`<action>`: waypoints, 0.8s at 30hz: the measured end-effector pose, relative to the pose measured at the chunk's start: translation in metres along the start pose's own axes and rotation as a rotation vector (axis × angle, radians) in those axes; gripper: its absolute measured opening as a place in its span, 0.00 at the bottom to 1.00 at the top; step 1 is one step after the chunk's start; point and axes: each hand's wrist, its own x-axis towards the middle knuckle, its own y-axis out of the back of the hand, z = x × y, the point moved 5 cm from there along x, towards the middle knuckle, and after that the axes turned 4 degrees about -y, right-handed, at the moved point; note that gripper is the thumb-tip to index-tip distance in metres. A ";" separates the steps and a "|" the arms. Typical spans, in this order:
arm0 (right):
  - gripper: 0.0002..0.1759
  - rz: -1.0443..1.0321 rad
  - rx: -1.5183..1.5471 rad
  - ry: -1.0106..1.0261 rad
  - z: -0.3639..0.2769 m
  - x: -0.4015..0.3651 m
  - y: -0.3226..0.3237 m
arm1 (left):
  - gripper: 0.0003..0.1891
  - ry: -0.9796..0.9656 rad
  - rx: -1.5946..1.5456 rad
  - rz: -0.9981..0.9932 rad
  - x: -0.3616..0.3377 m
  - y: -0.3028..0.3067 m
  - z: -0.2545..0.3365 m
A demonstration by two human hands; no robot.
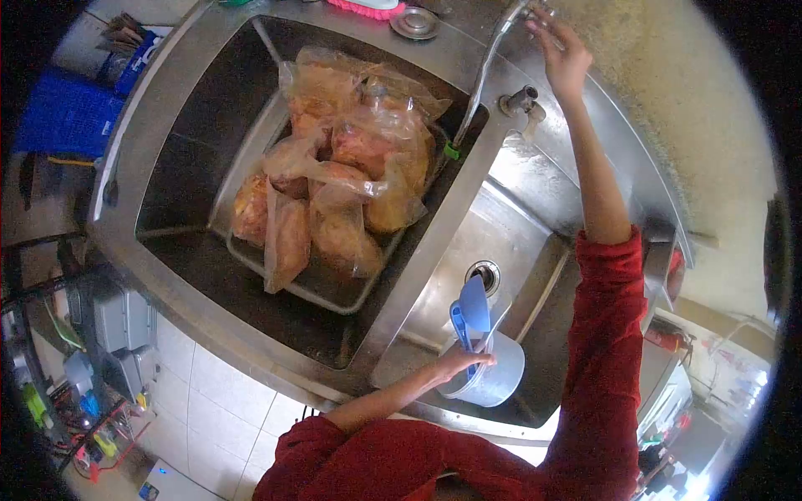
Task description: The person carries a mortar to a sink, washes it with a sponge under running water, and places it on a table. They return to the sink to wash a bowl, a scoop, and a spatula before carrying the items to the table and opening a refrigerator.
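Observation:
My right hand (pixel 564 63) reaches up to the far edge of the sink, its fingertips at the top of a curved metal tap (pixel 483 75). The tap's spout, with a green tip, hangs over the left basin. My left hand (pixel 462 364) is low in the right basin, closed at the rim of a pale plastic bucket (pixel 494 377). Blue utensils stand up from that grip, one a wide-bladed spatula (pixel 474 305). How far the fingers also hold the rim is hidden. Plastic-bagged raw meat (pixel 338 167) lies piled in a tray (pixel 330 302) in the left basin.
A steel divider (pixel 418 292) separates the two basins. A drain (pixel 483 275) shows in the right one. A second tap fitting (pixel 522 100) stands behind the divider. A round metal lid (pixel 415 23) sits on the back ledge. Blue crates (pixel 67 113) are at left.

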 end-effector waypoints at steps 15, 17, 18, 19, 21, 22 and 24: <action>0.16 -0.092 -0.338 -0.267 0.019 0.014 0.004 | 0.14 0.001 0.087 0.051 -0.004 0.000 0.006; 0.21 -0.106 -0.106 -0.126 0.007 0.014 0.001 | 0.14 -0.012 0.079 0.040 -0.003 -0.001 0.006; 0.21 -0.106 -0.106 -0.126 0.006 0.013 0.001 | 0.14 -0.012 0.079 0.040 -0.003 -0.001 0.006; 0.17 -0.088 -0.048 -0.214 0.009 0.012 0.002 | 0.14 -0.009 0.056 0.045 -0.003 0.000 0.005; 0.14 -0.069 0.012 -0.301 0.008 0.010 0.006 | 0.14 -0.007 0.033 0.050 -0.002 0.002 0.003; 0.18 -0.070 0.069 -0.311 0.006 0.009 0.008 | 0.16 0.018 0.033 0.024 0.000 0.003 -0.001; 0.22 -0.070 0.127 -0.320 0.013 0.009 0.010 | 0.19 0.043 0.034 -0.002 0.001 0.002 -0.003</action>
